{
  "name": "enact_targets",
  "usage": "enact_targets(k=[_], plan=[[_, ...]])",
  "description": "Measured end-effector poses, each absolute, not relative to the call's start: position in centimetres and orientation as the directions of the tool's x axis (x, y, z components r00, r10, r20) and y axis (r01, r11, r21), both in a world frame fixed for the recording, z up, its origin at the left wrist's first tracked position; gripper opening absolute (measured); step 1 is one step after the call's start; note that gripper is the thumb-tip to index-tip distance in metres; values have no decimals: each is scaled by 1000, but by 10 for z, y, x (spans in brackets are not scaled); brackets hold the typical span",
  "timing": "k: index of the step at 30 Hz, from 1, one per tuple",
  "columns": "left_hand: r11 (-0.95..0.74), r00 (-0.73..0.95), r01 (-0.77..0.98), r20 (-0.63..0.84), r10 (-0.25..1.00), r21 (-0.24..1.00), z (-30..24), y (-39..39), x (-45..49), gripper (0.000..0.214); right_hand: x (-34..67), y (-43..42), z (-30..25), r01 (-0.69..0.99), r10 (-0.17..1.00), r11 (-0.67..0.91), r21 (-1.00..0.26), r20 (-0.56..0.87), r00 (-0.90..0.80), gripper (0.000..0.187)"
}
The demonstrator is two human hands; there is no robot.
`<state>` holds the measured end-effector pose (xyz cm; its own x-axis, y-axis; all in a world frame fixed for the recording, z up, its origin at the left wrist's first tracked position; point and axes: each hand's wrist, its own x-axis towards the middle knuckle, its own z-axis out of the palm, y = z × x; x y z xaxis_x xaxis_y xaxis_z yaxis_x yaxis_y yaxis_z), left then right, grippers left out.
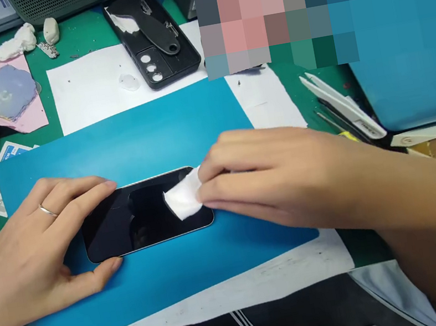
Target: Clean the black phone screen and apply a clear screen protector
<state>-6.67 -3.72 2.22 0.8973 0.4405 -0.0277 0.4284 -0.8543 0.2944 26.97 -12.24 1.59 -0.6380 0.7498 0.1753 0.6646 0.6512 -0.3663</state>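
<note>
The phone (pixel 143 214) lies screen-up on the blue mat (pixel 146 136); the left hand (pixel 40 256) grips its end (ring finger banded), the right hand (pixel 271 176) pinches a white wipe (pixel 183 198) against the glass.

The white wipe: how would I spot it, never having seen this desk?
Find the big blue mat mid-desk; a black phone lies on it, steadied by the left hand. The white wipe is the small folded pad the right hand presses on its screen, unlike the crumpled white lumps far behind.
</note>
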Motion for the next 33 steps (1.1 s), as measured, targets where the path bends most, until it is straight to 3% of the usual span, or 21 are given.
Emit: enact_targets(k=[5,10,17,22,33], plan=[[-855,897,415,15,441,311,18,-34,-68,76,269,-121,16,551,664,679,-485,86,-743,27],[-861,900,410,21,436,300,16,-34,-68,78,266,-115,16,666,783,591,-455,125,-610,25],[-860,900,406,30,436,309,17,-34,-68,77,256,-118,22,660,837,322,-678,-122,-534,25],[-869,907,396,21,420,299,17,-34,-66,77,257,-116,27,701,850,133,-701,-283,-444,24],[-886,914,383,30,404,262,17,-35,-63,69,253,-117,31,742,833,80,-666,-364,-416,29]])
